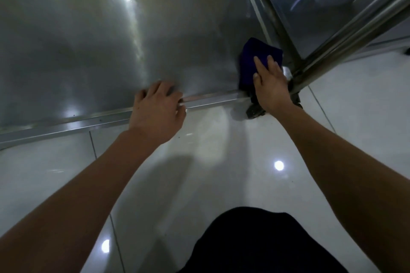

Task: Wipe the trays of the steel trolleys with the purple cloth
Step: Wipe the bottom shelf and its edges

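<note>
The right hand [269, 86] presses flat on the purple cloth [255, 57] in the tray [88, 51] corner. The left hand [157, 108] grips the tray's front edge.

Glossy white tiled floor [233, 173] reflects ceiling lights.

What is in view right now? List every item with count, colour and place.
tray: one, grey steel, low shelf filling the upper left
cloth: one, purple, near right corner of the tray
trolley posts: steel tubes, upper right
caster wheel: one, black, below the tray corner
floor: white glossy tiles, lower half
dark clothing: black, bottom centre
left hand: gripping the tray's front rim
right hand: pressing flat on the cloth
</note>
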`<state>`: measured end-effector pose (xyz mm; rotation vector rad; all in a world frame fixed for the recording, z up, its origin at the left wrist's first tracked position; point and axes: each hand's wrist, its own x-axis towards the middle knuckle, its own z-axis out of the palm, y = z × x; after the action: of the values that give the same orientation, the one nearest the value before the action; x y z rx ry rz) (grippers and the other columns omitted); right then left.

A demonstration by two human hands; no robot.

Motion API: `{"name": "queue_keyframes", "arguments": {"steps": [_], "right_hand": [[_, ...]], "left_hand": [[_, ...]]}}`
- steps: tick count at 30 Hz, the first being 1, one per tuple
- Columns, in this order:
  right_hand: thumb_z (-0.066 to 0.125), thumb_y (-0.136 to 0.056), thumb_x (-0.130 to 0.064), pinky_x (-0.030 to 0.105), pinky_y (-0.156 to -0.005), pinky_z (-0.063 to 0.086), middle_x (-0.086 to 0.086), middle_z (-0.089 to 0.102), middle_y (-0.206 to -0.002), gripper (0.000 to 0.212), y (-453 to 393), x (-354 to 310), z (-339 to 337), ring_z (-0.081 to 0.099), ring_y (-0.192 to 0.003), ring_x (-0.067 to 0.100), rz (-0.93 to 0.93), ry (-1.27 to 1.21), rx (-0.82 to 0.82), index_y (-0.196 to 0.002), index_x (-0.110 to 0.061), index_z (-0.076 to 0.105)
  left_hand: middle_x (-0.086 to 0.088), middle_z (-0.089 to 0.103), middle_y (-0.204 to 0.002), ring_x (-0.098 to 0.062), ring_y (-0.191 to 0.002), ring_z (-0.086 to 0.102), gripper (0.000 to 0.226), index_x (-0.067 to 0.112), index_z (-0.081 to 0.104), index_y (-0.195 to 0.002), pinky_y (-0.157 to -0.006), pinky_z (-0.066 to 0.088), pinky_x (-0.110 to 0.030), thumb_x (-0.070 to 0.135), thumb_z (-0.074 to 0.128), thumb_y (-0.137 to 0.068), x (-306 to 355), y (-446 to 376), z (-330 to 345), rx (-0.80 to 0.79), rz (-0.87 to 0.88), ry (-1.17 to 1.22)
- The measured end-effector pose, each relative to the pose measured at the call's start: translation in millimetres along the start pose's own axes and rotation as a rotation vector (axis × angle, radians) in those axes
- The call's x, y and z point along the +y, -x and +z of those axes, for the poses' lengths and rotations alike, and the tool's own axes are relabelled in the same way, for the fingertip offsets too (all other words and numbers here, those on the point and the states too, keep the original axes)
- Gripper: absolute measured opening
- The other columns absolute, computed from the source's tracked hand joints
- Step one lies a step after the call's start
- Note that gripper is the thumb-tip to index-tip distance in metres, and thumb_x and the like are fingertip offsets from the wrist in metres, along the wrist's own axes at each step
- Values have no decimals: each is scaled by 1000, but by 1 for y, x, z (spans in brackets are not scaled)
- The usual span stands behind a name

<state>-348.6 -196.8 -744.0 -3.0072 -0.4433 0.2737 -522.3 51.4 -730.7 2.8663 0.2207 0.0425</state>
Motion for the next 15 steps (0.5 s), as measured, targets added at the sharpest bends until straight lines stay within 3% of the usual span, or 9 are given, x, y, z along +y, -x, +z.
{"name": "queue_keyframes", "arguments": {"steps": [4,15], "right_hand": [[18,-107,-39,50,-123,10,14,15,-164,52,26,-18,2,12,-151,31,-9,-34,25,-158,-25,18],[25,-103,-54,54,-117,20,17,15,-163,64,78,-127,17,18,-147,37,-412,127,-35,-158,-23,14]], "left_hand": [[-7,55,-137,-32,-133,47,30,16,69,-116,-104,40,-51,25,59,-89,-3,4,-3,-26,18,14],[-5,66,-125,-33,-113,57,32,15,70,-118,-93,41,-45,19,60,-88,-65,52,-49,16,-134,-4]]}}
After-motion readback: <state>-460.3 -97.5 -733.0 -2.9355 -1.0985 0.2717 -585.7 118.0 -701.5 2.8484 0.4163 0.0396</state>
